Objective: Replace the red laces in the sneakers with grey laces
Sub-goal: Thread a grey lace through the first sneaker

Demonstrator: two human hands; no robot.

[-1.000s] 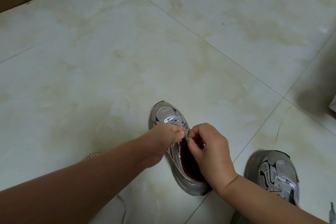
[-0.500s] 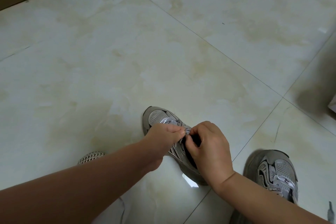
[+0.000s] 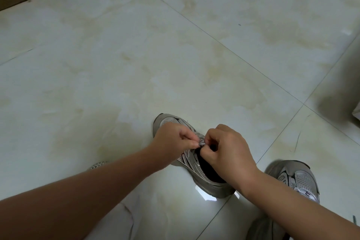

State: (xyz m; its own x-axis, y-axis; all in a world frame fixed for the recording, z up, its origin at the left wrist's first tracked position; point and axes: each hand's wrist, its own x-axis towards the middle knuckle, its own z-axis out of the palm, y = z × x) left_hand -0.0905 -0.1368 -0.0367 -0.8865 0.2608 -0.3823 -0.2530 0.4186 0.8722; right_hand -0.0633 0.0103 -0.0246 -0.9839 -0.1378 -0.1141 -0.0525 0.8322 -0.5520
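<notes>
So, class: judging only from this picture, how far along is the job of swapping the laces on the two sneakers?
Done: no red lace shows on either shoe. In hand: the left hand and right hand both pinch a grey lace at the top of the middle sneaker. Left: finishing that lace. The sneaker on the right seems to have pale laces, but the arm hides part of it, so it needs checking.

Pale glossy tiled floor (image 3: pixel 136 64) with two grey sneakers, one (image 3: pixel 196 169) centre, another (image 3: pixel 300 179) lower right.

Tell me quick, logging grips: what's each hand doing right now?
Left hand: pinching the grey lace over the sneaker.
Right hand: fingers curled, pinching the same lace.
</notes>
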